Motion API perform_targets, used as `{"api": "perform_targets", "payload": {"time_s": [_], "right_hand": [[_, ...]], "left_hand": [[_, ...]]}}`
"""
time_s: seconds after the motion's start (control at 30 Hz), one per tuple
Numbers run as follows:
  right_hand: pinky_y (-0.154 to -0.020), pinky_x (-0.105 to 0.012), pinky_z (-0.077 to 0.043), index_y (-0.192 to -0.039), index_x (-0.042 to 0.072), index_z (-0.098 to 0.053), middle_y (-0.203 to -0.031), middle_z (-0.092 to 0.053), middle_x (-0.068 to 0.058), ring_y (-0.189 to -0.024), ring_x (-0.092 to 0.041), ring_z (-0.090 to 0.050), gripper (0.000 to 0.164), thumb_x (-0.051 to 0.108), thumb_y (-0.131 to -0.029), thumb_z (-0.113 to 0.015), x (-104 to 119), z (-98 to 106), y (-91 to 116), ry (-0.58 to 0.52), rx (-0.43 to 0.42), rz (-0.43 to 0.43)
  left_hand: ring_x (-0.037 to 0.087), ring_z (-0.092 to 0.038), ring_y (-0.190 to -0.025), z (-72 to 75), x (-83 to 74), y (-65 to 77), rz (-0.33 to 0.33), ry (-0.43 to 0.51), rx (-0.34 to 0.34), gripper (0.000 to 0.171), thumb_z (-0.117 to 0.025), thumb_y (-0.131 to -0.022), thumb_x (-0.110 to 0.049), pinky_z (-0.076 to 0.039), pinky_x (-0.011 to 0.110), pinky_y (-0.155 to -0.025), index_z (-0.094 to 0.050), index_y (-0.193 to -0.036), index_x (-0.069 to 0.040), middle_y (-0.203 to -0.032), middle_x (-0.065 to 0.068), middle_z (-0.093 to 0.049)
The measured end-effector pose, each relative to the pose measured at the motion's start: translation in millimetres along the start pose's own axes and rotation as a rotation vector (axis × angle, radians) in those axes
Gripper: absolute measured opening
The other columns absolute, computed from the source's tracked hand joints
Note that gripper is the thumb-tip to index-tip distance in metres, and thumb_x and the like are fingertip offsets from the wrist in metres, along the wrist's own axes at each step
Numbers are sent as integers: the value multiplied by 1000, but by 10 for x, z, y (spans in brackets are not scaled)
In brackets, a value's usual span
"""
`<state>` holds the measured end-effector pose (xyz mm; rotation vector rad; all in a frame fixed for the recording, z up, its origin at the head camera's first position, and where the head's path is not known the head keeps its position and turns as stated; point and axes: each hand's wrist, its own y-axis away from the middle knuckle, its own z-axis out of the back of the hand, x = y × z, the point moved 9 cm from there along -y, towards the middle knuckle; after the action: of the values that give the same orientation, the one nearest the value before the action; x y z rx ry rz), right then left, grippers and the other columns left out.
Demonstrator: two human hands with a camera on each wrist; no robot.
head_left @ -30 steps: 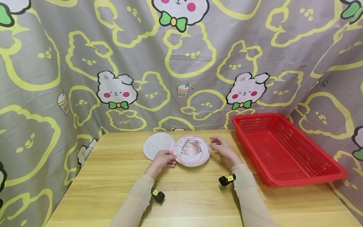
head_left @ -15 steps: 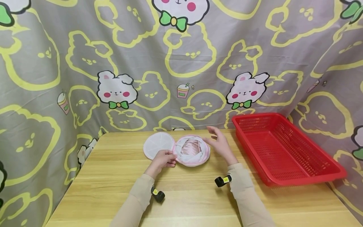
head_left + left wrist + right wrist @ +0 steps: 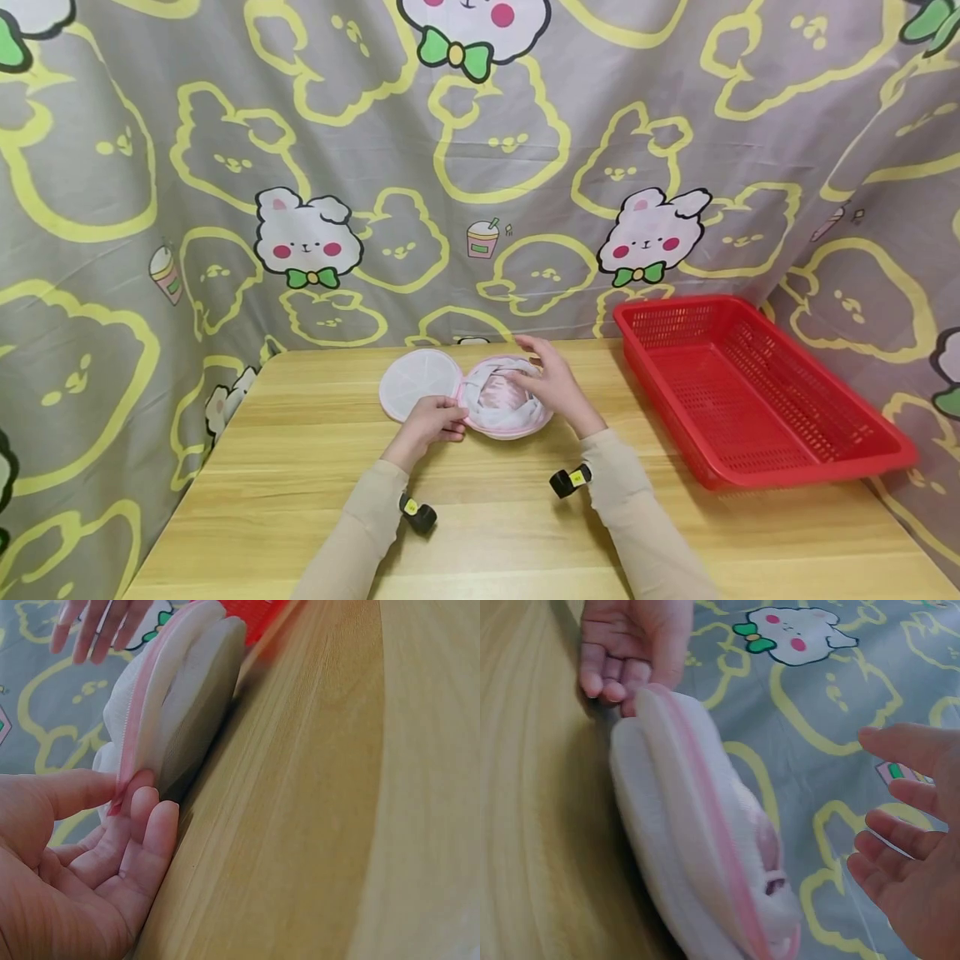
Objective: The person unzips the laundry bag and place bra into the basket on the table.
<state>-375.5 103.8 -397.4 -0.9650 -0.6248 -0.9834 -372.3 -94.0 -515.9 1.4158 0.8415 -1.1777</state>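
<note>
A round white mesh laundry bag (image 3: pixel 506 433) with pink zip trim lies unzipped at the far middle of the table. Its lid (image 3: pixel 420 379) is folded out flat to the left. Inside, shiny pink fabric (image 3: pixel 499 392) sits within a ring of white cloth. My left hand (image 3: pixel 429 425) pinches the zip edge at the near left, between lid and body; the left wrist view shows thumb and finger on the pink tape (image 3: pixel 127 769). My right hand (image 3: pixel 558 390) is over the bag's right side, fingers spread. In the right wrist view, that hand (image 3: pixel 922 840) appears apart from the bag.
A red perforated plastic basket (image 3: pixel 750 400) stands on the right of the wooden table (image 3: pixel 315 483). A grey curtain (image 3: pixel 517 275) with cartoon animals hangs behind and at both sides. Each wrist carries a small black camera, such as the right one (image 3: pixel 566 482).
My right hand has moved left from beside the bag's right edge to over its opening. The left hand keeps its pinch, and the bag has hardly moved.
</note>
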Motion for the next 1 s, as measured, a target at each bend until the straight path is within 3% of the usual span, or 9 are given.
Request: {"api": "perform_targets", "payload": {"time_s": [0.13,0.4,0.8,1.0], "right_hand": [[-107,-49,-43,-138,1,-49,-137,-52,-21,-128,-39,-48,61,5,-82,-75,-18,-134,-20,12,31,12],[-105,-49,-45,-136,0,-50,-133,-56,-23,-125,-37,-53,60,1,-81,-75,-136,-295,-53,-25,41,-3],[-109,-45,-41,-136,8,-54,-131,-59,-14,-124,-30,-54,60,9,-80,-77,-355,-402,3,94,91,-98],[-111,-45,-39,-135,8,-54,-132,-60,-13,-127,-29,-52,62,13,-79,-79,-412,-432,2,131,118,-85]], "left_hand": [[10,-62,-62,-6,-48,44,-33,4,25,15,-67,-89,-8,-58,25,-60,-58,-95,2,-70,2,-62],[10,-61,-63,3,5,6,24,-6,-15,16,-64,-91,-6,-58,27,-62,-58,-102,4,-71,3,-62],[10,-62,-62,-4,23,-23,27,7,-9,14,-63,-90,-4,-57,24,-59,-57,-100,3,-70,3,-62],[10,-61,-61,3,27,-23,24,-1,-12,12,-64,-90,-4,-56,24,-58,-57,-98,3,-69,3,-61]]}}
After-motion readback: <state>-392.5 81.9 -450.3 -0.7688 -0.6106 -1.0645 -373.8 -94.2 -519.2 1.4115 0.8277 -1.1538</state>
